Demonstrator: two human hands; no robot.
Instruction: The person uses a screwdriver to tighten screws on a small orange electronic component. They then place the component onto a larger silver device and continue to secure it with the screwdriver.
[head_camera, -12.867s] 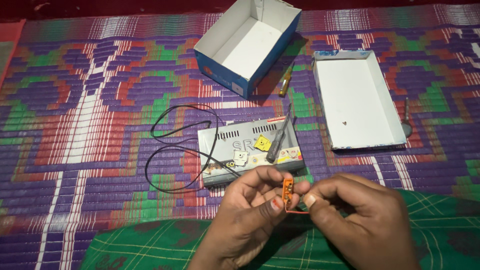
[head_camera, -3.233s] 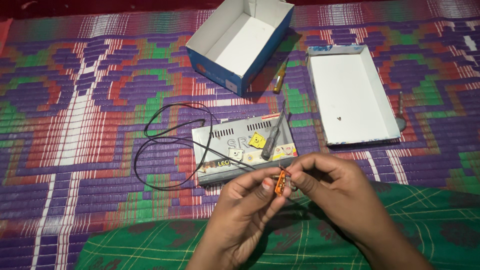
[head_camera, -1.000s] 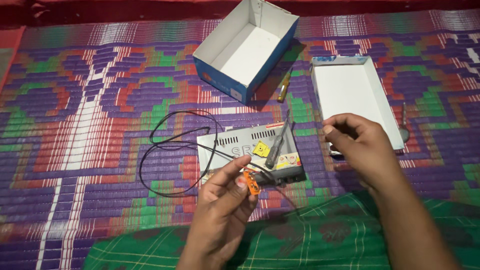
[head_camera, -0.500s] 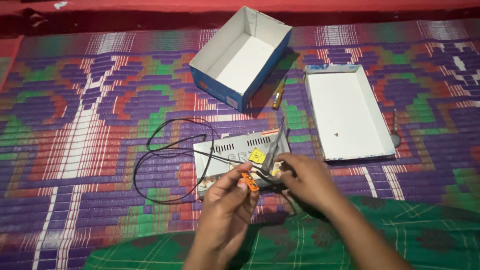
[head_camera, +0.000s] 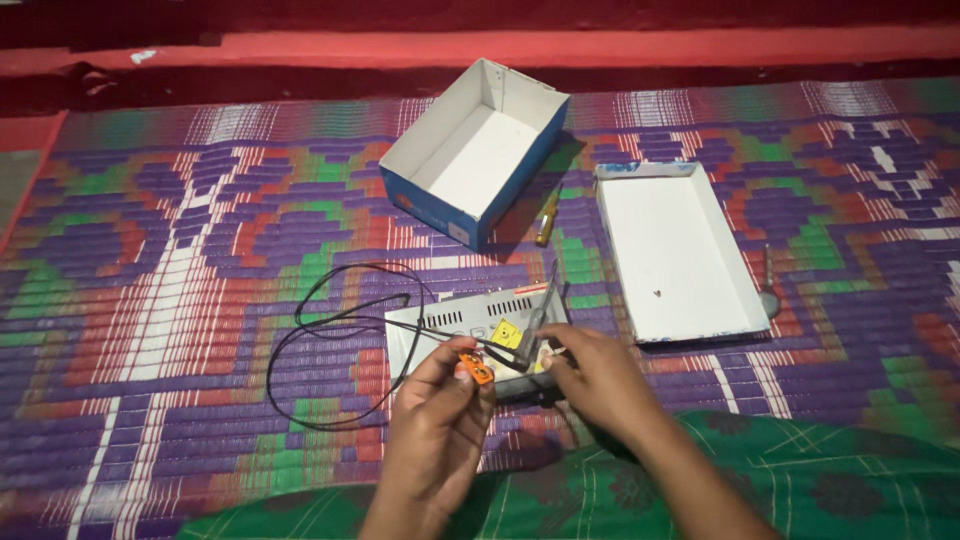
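Across the whole floor lies a woven mat in purple, red, green and white stripes, with a red strip of floor along its far edge; nearest the camera there's green checked cloth over the person's lap; far side of the mat has an open blue box with a white inside, tipped up on one side, and to its right a shallow white lid lying flat, open face up; between those two sits a small yellow-handled screwdriver, just beside the box; middle of the mat is a silver metal unit with vent slots and a yellow sticker, and a grey tool leans across its right end; a thin black cable loops off its left side over the mat; left hand has thumb and fingertips closed, pinching a small orange part just in front of the unit; right hand rests at the unit's near right corner with fingers curled in close to the grey tool, but it's a bit blurry so can't tell if it's actually gripping anything.
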